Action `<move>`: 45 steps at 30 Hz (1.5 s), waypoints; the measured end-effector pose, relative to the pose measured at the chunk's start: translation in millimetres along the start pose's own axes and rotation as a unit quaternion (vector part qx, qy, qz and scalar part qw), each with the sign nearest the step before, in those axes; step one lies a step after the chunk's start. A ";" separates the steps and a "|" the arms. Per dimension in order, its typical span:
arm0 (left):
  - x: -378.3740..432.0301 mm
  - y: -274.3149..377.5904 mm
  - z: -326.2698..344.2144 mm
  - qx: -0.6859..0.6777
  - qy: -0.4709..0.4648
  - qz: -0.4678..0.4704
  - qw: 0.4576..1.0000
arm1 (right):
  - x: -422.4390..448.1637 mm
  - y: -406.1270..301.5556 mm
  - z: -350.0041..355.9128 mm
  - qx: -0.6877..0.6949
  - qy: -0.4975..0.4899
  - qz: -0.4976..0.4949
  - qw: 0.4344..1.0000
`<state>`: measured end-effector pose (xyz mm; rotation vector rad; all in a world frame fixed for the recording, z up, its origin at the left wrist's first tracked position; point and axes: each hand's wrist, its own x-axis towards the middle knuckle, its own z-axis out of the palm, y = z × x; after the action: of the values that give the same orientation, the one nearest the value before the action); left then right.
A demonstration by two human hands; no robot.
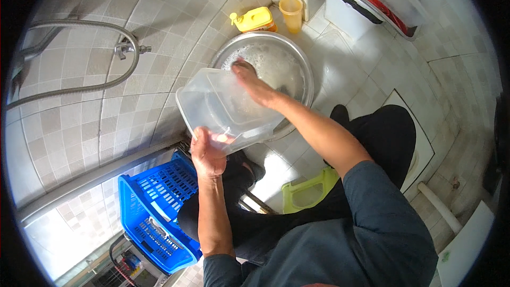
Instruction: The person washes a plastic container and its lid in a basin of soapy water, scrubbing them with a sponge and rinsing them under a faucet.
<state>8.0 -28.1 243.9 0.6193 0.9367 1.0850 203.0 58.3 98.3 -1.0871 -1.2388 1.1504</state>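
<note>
A clear plastic container (pixel 239 115) is tilted over a round metal basin (pixel 305 65) on the tiled floor. My left hand (pixel 209 151) grips the container's near-left rim, its fingers showing through the clear wall. Across the container's far side lies my right hand (pixel 255 83), blurred, with its fingertips near the far edge. A small dark patch shows at those fingers; whether it is a held thing or shadow is unclear. Cloudy water with white suds (pixel 271 56) fills the basin, partly hidden behind the container and my right arm.
Behind the basin stand a yellow jug-shaped bottle (pixel 255 20) and a translucent yellow cup (pixel 291 12). A blue plastic basket (pixel 159 211) is beside my left leg, a green plastic stool (pixel 305 191) beneath me. A metal hose (pixel 131 63) loops along the left wall.
</note>
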 end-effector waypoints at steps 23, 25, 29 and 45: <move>-5.3 18.4 -2.6 -0.009 -0.015 0.054 0.998 | -53.1 15.7 -23.8 0.346 -0.044 0.395 0.850; -4.9 17.8 1.2 -0.012 0.008 0.075 0.997 | -60.1 16.1 -18.0 0.462 0.041 0.389 0.796; 1.2 2.0 6.4 -0.024 0.020 0.112 0.993 | -64.6 22.5 12.2 0.448 0.228 0.377 0.778; 9.3 -38.8 1.0 -0.042 0.076 0.145 0.986 | -95.3 -112.7 59.7 0.482 0.130 0.384 0.777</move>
<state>28.2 -33.6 209.9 0.6230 0.9453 1.4414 149.1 -50.3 201.4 -0.8603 0.1775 1.8537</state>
